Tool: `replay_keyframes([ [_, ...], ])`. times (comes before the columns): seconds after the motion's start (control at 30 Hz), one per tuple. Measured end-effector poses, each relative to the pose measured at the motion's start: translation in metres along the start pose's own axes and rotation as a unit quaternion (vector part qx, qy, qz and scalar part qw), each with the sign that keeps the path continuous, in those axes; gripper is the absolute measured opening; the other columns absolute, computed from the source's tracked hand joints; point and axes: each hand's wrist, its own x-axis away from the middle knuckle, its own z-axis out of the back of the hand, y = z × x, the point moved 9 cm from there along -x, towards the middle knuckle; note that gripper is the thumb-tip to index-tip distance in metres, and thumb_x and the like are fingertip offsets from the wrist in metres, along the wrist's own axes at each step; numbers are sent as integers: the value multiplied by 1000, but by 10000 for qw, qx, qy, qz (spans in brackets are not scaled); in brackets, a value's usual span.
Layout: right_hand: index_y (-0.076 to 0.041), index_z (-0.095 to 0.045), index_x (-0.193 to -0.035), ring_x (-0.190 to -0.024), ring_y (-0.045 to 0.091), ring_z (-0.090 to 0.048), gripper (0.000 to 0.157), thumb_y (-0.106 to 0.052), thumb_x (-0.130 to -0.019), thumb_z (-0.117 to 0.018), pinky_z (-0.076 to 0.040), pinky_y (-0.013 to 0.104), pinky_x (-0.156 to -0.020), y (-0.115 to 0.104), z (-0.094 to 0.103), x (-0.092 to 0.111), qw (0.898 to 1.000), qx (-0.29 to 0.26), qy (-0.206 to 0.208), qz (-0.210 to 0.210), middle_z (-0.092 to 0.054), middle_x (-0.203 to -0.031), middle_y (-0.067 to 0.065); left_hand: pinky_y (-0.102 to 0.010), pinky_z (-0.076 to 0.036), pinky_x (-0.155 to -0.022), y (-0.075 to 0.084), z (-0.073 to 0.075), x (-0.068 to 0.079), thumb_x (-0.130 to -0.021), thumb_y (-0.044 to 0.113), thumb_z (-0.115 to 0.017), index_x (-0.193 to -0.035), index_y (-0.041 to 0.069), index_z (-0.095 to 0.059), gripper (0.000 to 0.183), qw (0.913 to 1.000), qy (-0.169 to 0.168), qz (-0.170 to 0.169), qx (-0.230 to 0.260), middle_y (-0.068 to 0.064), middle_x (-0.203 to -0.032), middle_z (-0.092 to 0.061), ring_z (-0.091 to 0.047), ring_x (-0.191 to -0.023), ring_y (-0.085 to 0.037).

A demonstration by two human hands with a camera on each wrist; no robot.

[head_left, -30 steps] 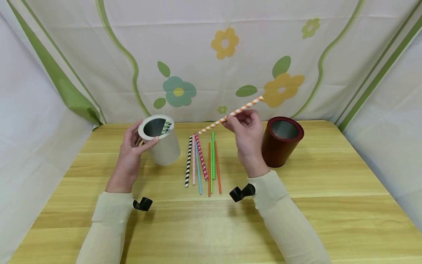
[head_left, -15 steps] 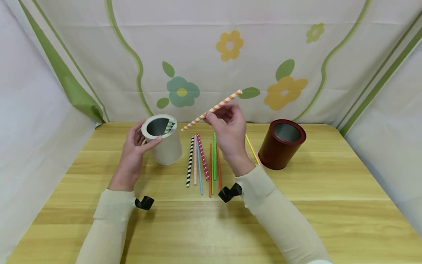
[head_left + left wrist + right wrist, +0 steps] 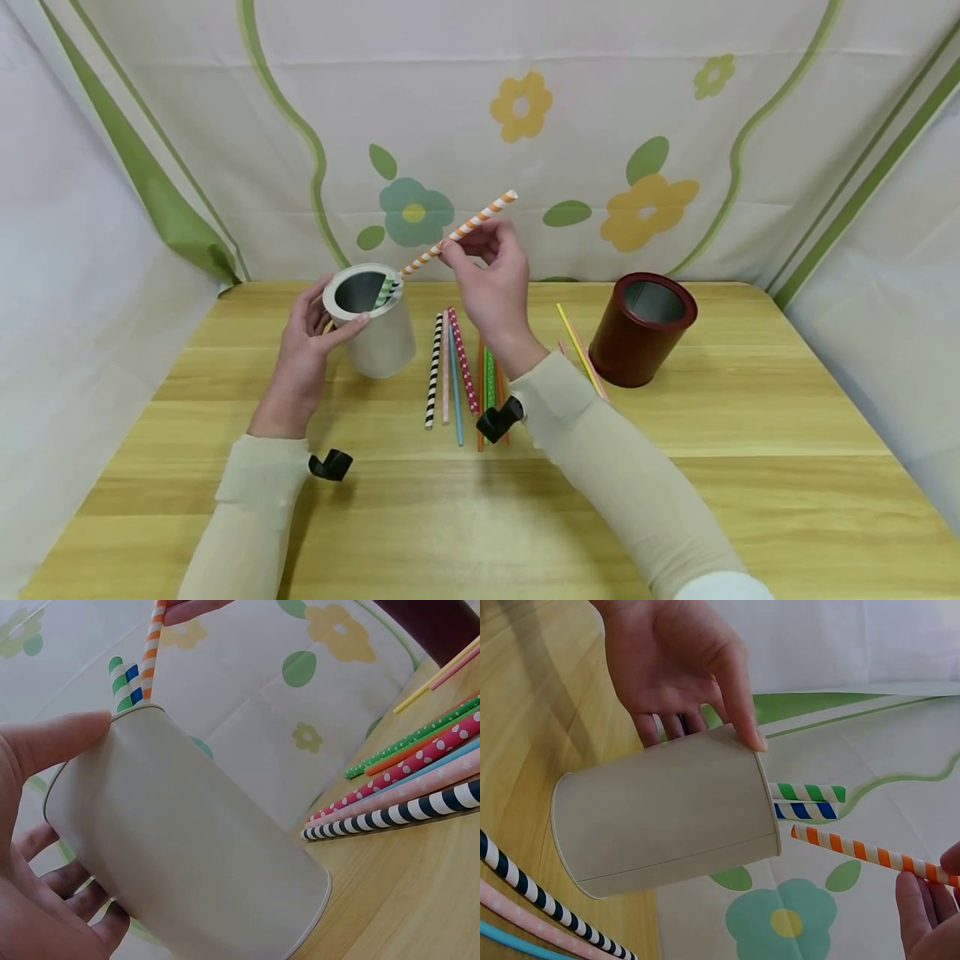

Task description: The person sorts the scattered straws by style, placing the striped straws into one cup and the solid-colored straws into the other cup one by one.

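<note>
My left hand (image 3: 300,358) grips a cream can (image 3: 381,346) at the left of the table, its thumb on the rim and fingers round the far side. A green-striped straw (image 3: 810,793) and a blue-striped straw (image 3: 806,811) stick out of the can's mouth. Between thumb and fingertips my right hand (image 3: 491,292) pinches an orange-and-white striped paper straw (image 3: 487,212), slanted down to the left. The straw's lower end is close to the can's rim, just outside the opening in the right wrist view.
In the middle lie a black-striped straw (image 3: 432,375), a magenta dotted straw (image 3: 462,358), a blue straw (image 3: 456,392) and several others, partly under the right forearm. A yellow straw (image 3: 577,346) and pink ones lie beside a dark red can (image 3: 633,350). A flowered curtain hangs behind.
My right hand has carried the orange-striped straw leftward to the cream can's rim, uncovering the yellow and pink straws by the dark red can. My left hand keeps its grip.
</note>
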Motion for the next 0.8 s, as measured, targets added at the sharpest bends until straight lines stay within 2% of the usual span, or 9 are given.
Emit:
replay_keyframes([
  [0.4,-6,-59,-112,-96,14,-68,22,-1,-96,-73,-64,26,-87,11,-15,0,9978,483,-437,-156,-70,-106,6,-47,-14,-138,0,-2,-1,-99,14,-79,-168,28,-30,86,9999,-35,-98,8,-5,-175,-32,-28,-159,-20],
  [0.67,-5,-60,-117,-100,17,-69,22,-5,-99,-73,-62,25,-89,19,-28,-1,9910,965,-883,-272,-73,-110,10,-44,-15,-138,3,-2,-1,-100,12,-76,-169,27,-28,86,10000,24,-56,-32,-4,-175,-33,-29,-159,-19],
  [0.8,-3,-60,-117,-100,20,-70,22,-3,-99,-72,-62,24,-89,23,-34,-1,9891,1056,-978,-296,-73,-110,13,-45,-15,-138,4,-3,-1,-99,14,-78,-169,27,-28,87,10000,33,-33,-69,-4,-175,-32,-28,-158,-19],
])
